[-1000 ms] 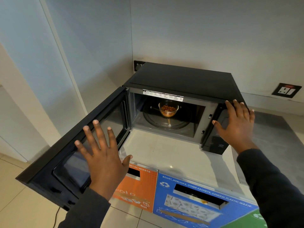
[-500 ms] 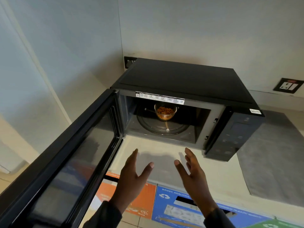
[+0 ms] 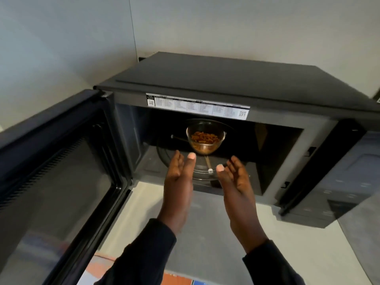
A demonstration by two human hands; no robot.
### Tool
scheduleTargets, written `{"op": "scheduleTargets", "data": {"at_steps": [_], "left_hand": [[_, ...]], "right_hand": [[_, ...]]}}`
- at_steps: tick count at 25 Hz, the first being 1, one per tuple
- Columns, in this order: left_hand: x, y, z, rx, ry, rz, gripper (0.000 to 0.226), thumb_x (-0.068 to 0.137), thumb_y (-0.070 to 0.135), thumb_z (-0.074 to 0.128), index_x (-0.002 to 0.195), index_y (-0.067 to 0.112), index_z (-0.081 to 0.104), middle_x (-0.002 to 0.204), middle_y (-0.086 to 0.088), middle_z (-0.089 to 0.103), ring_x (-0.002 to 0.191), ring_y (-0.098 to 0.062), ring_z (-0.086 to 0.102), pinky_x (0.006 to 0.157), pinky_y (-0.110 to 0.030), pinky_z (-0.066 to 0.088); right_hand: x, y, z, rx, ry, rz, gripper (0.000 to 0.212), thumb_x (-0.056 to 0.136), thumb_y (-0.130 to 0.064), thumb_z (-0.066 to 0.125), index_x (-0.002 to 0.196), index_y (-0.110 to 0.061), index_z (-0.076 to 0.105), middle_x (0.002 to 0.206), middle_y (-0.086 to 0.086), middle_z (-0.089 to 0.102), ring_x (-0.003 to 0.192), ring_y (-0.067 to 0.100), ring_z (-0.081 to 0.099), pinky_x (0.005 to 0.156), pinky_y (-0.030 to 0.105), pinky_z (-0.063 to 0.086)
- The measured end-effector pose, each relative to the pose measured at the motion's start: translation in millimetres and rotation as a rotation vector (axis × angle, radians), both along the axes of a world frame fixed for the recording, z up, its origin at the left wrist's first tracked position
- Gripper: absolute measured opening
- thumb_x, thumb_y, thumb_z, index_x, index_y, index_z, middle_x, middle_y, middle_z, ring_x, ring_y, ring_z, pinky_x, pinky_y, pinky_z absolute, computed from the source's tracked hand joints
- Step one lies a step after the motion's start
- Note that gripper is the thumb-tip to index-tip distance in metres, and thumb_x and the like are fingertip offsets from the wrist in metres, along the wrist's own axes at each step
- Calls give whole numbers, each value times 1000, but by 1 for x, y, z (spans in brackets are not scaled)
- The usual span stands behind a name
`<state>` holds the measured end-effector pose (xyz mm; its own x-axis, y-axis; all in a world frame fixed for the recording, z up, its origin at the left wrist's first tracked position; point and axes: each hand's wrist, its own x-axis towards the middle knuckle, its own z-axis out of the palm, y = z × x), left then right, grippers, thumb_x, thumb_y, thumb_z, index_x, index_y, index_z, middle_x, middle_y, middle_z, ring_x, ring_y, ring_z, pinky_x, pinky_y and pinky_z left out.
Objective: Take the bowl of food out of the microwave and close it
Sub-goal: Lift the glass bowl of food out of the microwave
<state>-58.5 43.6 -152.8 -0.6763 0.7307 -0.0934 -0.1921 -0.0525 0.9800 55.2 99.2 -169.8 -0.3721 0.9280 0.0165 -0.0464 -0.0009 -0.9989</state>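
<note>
A black microwave (image 3: 236,83) stands on a pale counter with its door (image 3: 53,177) swung wide open to the left. Inside, a clear glass bowl (image 3: 205,138) of orange-brown food sits on the glass turntable (image 3: 203,171). My left hand (image 3: 178,182) and my right hand (image 3: 236,186) are both open, palms facing each other, at the mouth of the cavity just in front of the bowl. Neither hand touches the bowl. Both fingertips reach over the front of the turntable.
The microwave's control panel (image 3: 353,182) is at the right. The pale counter (image 3: 205,223) runs in front of the microwave, with a grey mat (image 3: 366,233) at the far right. Walls close in behind and to the left.
Both hands left the door and the control panel, came together in front of the microwave and moved forward to the cavity opening. The view has come closer to the microwave.
</note>
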Motion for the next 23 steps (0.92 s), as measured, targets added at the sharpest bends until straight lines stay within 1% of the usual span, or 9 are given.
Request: {"op": "scheduleTargets", "data": {"at_steps": [4, 6, 8, 10, 14, 16, 18, 20, 23], "left_hand": [[-18, 37, -7, 98, -27, 23, 65, 101, 47, 53, 159, 25, 32, 163, 2, 39, 144, -12, 41, 119, -34, 33], [-27, 54, -11, 106, -41, 43, 60, 102, 51, 47, 155, 25, 39, 159, -3, 46, 144, -19, 44, 121, -43, 34], [-34, 70, -15, 144, -73, 30, 55, 101, 53, 45, 147, 23, 50, 147, -7, 59, 136, -26, 55, 118, -51, 40], [-37, 83, -16, 157, -105, 36, 55, 97, 56, 46, 140, 23, 57, 137, -7, 66, 128, -27, 61, 115, -53, 44], [-41, 99, -12, 141, -164, 36, 81, 75, 75, 47, 137, 24, 59, 132, -5, 69, 124, -26, 63, 113, -51, 44], [-42, 105, -12, 162, -186, 7, 82, 75, 80, 44, 129, 21, 64, 132, -5, 70, 122, -30, 65, 113, -51, 45], [-42, 110, -13, 177, -193, -1, 77, 77, 82, 42, 109, 17, 67, 124, -4, 71, 117, -36, 68, 110, -54, 48], [-42, 110, -13, 177, -205, 11, 68, 80, 82, 41, 94, 20, 63, 118, -4, 69, 112, -27, 67, 109, -57, 49], [-37, 104, -9, 207, -255, -25, 69, 91, 77, 39, 114, 19, 70, 124, -12, 74, 119, -29, 68, 110, -54, 48]], "right_hand": [[-21, 29, -7, 27, 36, -25, 70, 90, -50, 66, 152, -35, 37, 154, -8, 48, 138, 9, 49, 110, 33, 45], [-32, 43, -6, 28, 0, -73, 42, 92, -57, 58, 132, -44, 52, 128, -17, 64, 116, 1, 62, 95, 32, 53], [-41, 57, -2, 28, -12, -129, 23, 93, -62, 52, 109, -46, 56, 103, -22, 67, 90, -6, 67, 76, 22, 48], [-49, 71, 0, -4, 54, -141, 28, 95, -60, 51, 106, -37, 62, 100, -14, 73, 92, 0, 69, 77, 25, 49], [-61, 87, 2, -86, 207, -155, 31, 97, -55, 51, 100, -32, 71, 102, -8, 79, 98, 7, 72, 83, 27, 50], [-66, 91, 2, -122, 262, -154, 30, 99, -54, 50, 98, -31, 71, 98, -8, 80, 92, 6, 74, 74, 21, 51], [-68, 93, 2, -144, 315, -122, 29, 100, -52, 50, 94, -32, 71, 87, -10, 81, 79, 2, 76, 59, 14, 54], [-69, 92, 2, -149, 350, -96, 32, 100, -50, 50, 85, -31, 71, 78, -12, 81, 70, 0, 76, 49, 11, 52], [-66, 84, 6, -154, 372, -67, 36, 101, -48, 50, 84, -27, 73, 77, -9, 81, 68, 2, 76, 48, 12, 52]]}}
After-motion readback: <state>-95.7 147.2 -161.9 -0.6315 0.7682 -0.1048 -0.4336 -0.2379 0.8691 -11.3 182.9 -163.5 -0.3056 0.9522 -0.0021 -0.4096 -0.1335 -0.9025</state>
